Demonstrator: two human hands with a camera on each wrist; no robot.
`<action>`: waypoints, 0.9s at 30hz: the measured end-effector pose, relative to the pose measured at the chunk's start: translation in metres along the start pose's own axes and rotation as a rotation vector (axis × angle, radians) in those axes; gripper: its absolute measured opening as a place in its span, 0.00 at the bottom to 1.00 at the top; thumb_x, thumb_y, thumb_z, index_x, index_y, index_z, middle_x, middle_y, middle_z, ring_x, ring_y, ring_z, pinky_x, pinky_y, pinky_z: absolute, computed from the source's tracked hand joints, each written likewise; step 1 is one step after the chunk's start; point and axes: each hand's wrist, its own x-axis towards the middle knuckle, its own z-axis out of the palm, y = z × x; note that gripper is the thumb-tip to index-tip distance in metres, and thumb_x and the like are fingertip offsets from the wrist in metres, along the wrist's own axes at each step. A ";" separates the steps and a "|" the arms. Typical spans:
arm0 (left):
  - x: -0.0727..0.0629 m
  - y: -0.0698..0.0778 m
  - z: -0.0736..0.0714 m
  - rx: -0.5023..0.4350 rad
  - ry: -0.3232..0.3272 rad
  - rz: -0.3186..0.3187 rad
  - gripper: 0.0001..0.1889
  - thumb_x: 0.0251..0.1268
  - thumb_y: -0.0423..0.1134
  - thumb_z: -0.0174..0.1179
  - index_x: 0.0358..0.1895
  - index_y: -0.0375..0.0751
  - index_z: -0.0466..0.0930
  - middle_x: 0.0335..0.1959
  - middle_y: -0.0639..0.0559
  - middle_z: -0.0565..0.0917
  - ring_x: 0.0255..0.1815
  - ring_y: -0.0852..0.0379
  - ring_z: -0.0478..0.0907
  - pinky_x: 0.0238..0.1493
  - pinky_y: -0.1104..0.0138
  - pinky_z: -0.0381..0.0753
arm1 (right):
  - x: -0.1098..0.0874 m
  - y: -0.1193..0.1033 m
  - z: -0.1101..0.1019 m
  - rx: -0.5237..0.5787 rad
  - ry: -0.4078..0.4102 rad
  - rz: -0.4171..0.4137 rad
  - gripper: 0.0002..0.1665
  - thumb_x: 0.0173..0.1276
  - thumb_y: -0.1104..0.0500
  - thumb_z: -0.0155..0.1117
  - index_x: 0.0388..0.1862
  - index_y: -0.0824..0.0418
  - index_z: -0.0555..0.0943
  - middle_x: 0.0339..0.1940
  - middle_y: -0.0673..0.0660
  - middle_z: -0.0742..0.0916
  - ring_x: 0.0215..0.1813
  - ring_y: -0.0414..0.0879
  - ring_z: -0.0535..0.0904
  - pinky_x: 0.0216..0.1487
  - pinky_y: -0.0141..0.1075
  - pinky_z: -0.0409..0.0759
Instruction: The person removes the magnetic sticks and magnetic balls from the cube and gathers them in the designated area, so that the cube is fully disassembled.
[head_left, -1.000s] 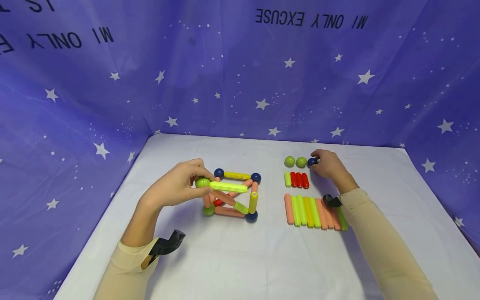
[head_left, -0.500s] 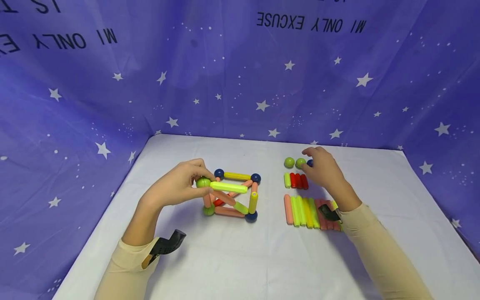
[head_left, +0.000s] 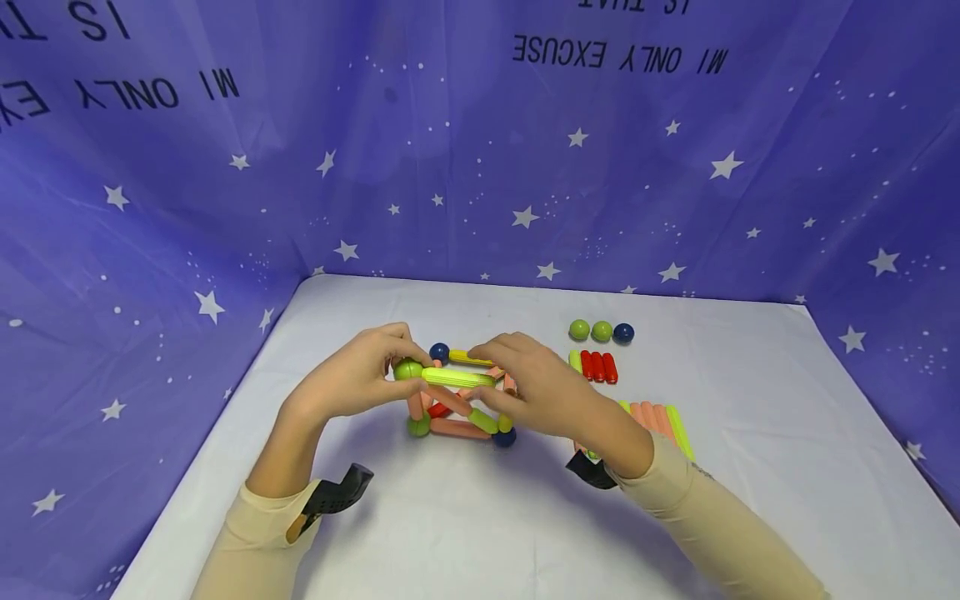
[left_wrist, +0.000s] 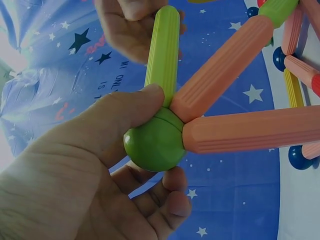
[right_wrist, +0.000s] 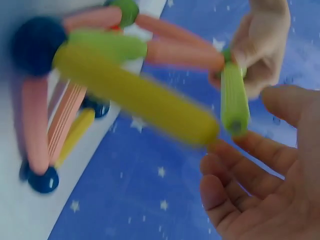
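Observation:
My left hand [head_left: 360,371] pinches a green ball [left_wrist: 155,142] at the upper left corner of a frame of magnetic sticks and balls. From that ball run two salmon sticks [left_wrist: 225,67] and a lime stick [head_left: 450,377] that points right. My right hand [head_left: 543,387] is at the lime stick's free end, thumb and fingers spread on either side of it. In the right wrist view, the thumb stands apart from the stick and the fingertips lie close to its end. A yellow stick [right_wrist: 140,97] rises from a blue ball [right_wrist: 40,45], its tip near those fingers.
Two green balls [head_left: 590,330] and a blue ball [head_left: 623,333] sit in a row at the back right. Below them lie short red sticks [head_left: 597,367], then longer sticks [head_left: 656,417] partly hidden by the right forearm. A purple starry cloth [head_left: 480,167] stands behind the white table [head_left: 450,517].
My right hand has left the blue ball in the back row and moved left to the lime stick's end. The blue ball remains there. My left hand stays on the green ball.

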 end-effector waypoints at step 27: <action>-0.002 0.001 -0.002 -0.036 0.005 -0.006 0.14 0.58 0.39 0.71 0.48 0.52 0.87 0.31 0.59 0.74 0.32 0.59 0.72 0.35 0.65 0.75 | -0.021 0.015 -0.017 0.138 0.158 0.135 0.16 0.66 0.59 0.68 0.53 0.51 0.84 0.39 0.41 0.83 0.38 0.39 0.72 0.31 0.36 0.72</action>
